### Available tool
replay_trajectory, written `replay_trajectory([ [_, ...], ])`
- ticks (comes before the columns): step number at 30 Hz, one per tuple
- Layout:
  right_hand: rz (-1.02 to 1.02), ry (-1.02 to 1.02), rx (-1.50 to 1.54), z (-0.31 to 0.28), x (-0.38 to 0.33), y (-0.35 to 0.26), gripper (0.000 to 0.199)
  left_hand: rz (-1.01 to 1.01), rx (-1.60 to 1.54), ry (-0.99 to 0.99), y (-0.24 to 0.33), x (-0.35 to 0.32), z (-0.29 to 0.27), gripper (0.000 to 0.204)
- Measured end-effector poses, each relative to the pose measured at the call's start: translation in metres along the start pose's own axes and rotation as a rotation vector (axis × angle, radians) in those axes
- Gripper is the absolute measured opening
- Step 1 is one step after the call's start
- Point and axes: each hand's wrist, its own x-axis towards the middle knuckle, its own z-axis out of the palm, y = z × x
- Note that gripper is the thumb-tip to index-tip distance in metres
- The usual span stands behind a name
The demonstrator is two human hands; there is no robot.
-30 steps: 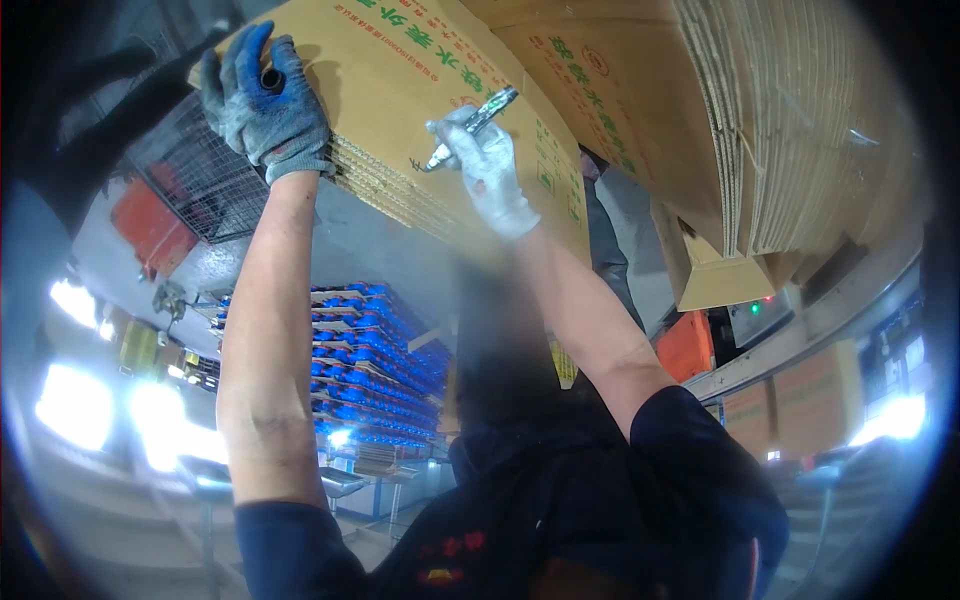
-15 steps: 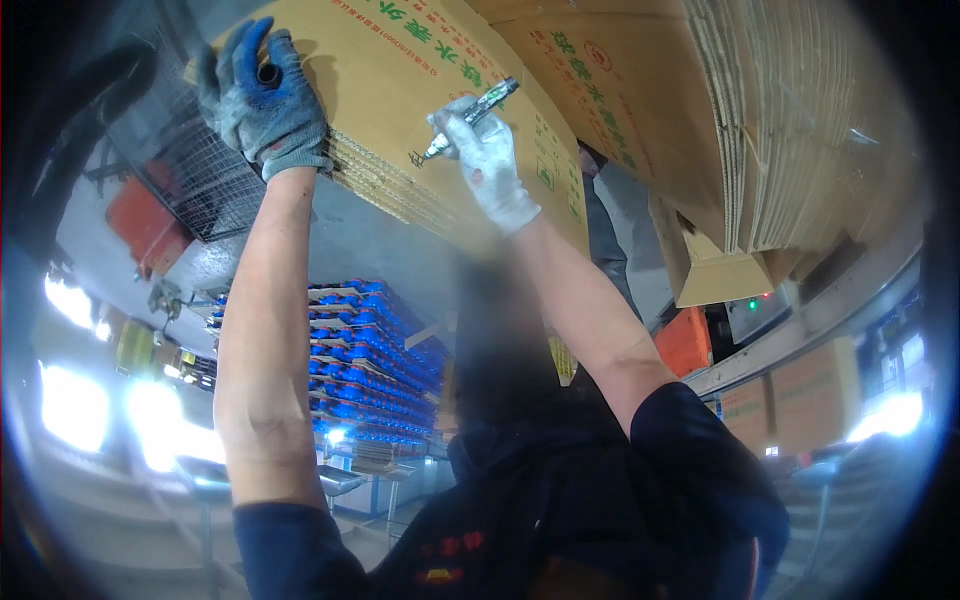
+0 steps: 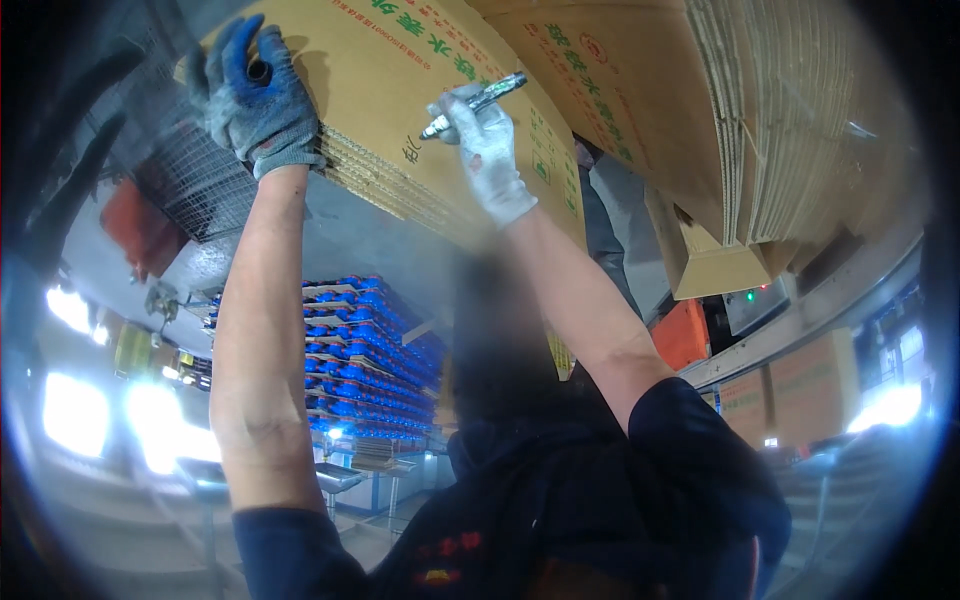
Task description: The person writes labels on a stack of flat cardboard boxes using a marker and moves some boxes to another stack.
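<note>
My right hand (image 3: 482, 152), in a whitish glove, is closed around a marker pen (image 3: 478, 104) with a dark barrel and a pale tip end. The pen slants down to the left, its tip at a cardboard sheet (image 3: 350, 75), just beside fresh black handwriting (image 3: 411, 150). That sheet tops a stack of flattened cartons printed in green and red. Over the stack's left edge rests my left hand (image 3: 262, 115), gloved in blue and grey. Between its thumb and fingers is a small dark hollow cylinder, which looks like the marker cap (image 3: 259, 72), seen end-on.
More flattened cartons (image 3: 740, 120) lean upright on the right, above an open carton flap (image 3: 722, 268). A wire mesh cage (image 3: 195, 190) and a red object (image 3: 140, 228) are at the left. Behind my left arm rise stacked layers of blue parts (image 3: 365, 350).
The handwriting has gained strokes. The marker and my right hand have shifted slightly, with the tip now just above and right of the writing. My left hand stays on the stack.
</note>
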Motion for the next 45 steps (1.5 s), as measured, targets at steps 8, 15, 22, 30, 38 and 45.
replay_trajectory([
  [8, 0.035, -0.015, -0.118, -0.003, -0.002, -0.005, 0.008, 0.036, -0.064, -0.038, -0.006, 0.000, 0.001, 0.023],
  [15, 0.028, 0.009, -0.101, 0.001, 0.000, -0.004, 0.009, 0.052, -0.020, -0.067, -0.014, -0.002, 0.002, 0.025],
  [22, 0.019, 0.047, -0.133, 0.003, 0.007, -0.002, 0.011, -0.029, -0.118, 0.002, 0.001, -0.001, 0.002, 0.019],
  [30, 0.005, 0.026, -0.127, 0.002, 0.007, 0.000, 0.011, 0.014, -0.029, 0.017, -0.004, -0.002, 0.001, 0.018],
  [38, -0.016, 0.067, -0.186, -0.002, 0.016, 0.006, 0.013, -0.072, -0.033, -0.041, -0.001, -0.004, 0.001, 0.019],
  [45, 0.015, 0.021, -0.109, 0.000, 0.013, 0.003, 0.015, -0.006, -0.016, -0.045, -0.016, -0.005, 0.003, 0.025],
])
